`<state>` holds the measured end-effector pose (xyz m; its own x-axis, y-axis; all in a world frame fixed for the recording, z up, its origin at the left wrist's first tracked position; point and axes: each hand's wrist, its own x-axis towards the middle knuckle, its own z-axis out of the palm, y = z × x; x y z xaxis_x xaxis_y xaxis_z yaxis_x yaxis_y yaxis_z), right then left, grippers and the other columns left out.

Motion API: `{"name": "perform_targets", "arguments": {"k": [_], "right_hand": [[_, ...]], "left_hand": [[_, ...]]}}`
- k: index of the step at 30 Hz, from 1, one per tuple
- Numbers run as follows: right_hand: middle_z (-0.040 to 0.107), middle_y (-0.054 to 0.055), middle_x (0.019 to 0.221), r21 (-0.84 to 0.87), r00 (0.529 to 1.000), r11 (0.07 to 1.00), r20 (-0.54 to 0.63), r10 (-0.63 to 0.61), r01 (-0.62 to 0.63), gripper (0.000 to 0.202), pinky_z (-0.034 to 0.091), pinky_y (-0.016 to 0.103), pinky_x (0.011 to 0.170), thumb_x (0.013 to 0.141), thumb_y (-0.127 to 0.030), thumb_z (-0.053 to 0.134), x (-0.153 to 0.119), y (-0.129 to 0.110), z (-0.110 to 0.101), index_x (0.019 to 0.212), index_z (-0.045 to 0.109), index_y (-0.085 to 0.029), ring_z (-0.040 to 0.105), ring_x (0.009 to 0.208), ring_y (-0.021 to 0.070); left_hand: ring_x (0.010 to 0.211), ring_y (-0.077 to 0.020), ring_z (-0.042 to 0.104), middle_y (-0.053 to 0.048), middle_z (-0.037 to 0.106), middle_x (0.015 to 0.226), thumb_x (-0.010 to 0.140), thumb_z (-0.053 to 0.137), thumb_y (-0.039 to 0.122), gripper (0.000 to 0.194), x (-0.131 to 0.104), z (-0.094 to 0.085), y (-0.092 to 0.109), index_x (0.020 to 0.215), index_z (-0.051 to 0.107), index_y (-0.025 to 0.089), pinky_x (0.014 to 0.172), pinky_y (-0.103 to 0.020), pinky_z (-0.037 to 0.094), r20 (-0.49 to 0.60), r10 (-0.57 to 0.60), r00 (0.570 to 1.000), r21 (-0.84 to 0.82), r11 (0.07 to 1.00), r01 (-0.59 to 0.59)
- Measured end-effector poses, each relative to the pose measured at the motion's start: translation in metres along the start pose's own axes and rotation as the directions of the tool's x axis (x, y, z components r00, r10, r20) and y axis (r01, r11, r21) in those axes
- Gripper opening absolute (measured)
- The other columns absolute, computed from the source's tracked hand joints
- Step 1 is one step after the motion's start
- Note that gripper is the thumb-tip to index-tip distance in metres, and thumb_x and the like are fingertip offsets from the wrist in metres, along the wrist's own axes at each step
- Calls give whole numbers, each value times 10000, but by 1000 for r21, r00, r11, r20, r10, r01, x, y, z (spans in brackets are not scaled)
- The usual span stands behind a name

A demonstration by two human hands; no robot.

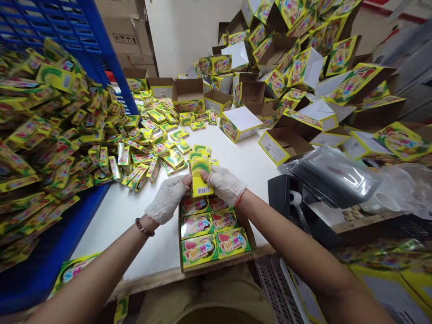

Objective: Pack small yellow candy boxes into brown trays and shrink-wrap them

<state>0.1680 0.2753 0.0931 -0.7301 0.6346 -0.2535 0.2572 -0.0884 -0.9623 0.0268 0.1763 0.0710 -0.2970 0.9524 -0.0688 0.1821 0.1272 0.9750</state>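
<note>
Both my hands wear white gloves that leave the fingertips bare. Between them is a small yellow-green candy box (pixel 201 179), its barcode end toward me. My right hand (pixel 227 183) grips its right side, thumb on top. My left hand (pixel 170 195) pinches at its left edge, fingers closed. Just below stands an open display carton (pixel 251 235) at the table's front edge, with several small boxes (pixel 199 249) lying in it in two columns, fruit pictures up. The held box hides the carton's far end. More small boxes (pixel 202 150) lie right behind my hands.
At left, a tipped blue crate (pixel 111 54) spills a heap of small boxes (pixel 67 130) onto the white table (pixel 145 243). Empty display cartons (pixel 286 144) pile up at back right. A clear plastic tray (pixel 334 173), a black holder (pixel 283 198) and a white cup (pixel 381 203) stand at right.
</note>
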Motion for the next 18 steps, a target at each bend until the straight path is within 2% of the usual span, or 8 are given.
{"name": "perform_targets", "arguments": {"k": [2,4,6,7,9,11,14,18], "right_hand": [[671,101,1235,-25,999,999,-41,-25,24,282,577,241,765,984,-241,413,3,-2,1,1246,482,-165,699,937,145],[657,101,1271,-121,997,992,-59,-46,39,291,582,260,777,977,-230,409,3,-2,-1,1256,471,-174,693,1000,163],[663,101,1249,-199,998,979,-33,-59,51,292,583,279,766,963,-198,411,2,-2,-3,1248,470,-169,692,981,168],[668,102,1227,-224,998,973,-9,-56,52,301,580,285,765,952,-174,417,1,-2,-4,1248,466,-160,690,955,164],[682,93,1168,-282,997,957,36,-63,70,321,567,288,770,929,-135,434,-1,-2,-4,1248,467,-142,680,910,155],[686,70,1125,-390,983,903,91,-158,181,297,540,287,807,911,-130,477,-2,-5,-4,1205,518,-145,658,931,154],[680,48,1068,-584,903,690,234,-361,427,185,483,287,873,887,-147,569,-3,-13,-2,1064,624,-156,614,987,168],[681,55,1026,-679,820,473,381,-427,561,197,459,274,874,904,-152,590,-13,-31,2,1089,654,-149,602,969,167]], "left_hand": [[955,-256,630,-122,705,987,899,362,632,566,12,-15,-2,899,673,159,889,-390,488,-145,48,988,348,937,6],[1089,-311,585,-156,671,1073,886,417,523,427,29,-39,-7,927,652,170,954,-435,441,-288,131,949,708,696,118],[1162,-378,538,-193,646,1081,824,522,438,334,43,-62,-12,966,629,155,974,-499,405,-351,141,926,827,511,236],[1168,-395,529,-192,648,1046,801,554,407,314,47,-72,-14,965,621,147,979,-518,393,-361,127,924,835,485,260],[1154,-382,536,-151,657,963,809,552,378,276,48,-83,-16,946,618,147,997,-519,379,-351,115,929,818,520,245],[1124,-331,560,-106,667,958,843,521,394,286,44,-86,-15,955,625,153,1000,-466,400,-328,112,938,773,602,199],[984,-236,631,-78,699,1010,857,502,459,392,32,-77,-12,1049,638,145,881,-351,497,-282,82,956,637,761,123],[794,-198,656,-62,733,920,675,719,566,549,9,-55,0,1032,687,151,708,-312,546,-224,-35,974,134,989,67]]}}
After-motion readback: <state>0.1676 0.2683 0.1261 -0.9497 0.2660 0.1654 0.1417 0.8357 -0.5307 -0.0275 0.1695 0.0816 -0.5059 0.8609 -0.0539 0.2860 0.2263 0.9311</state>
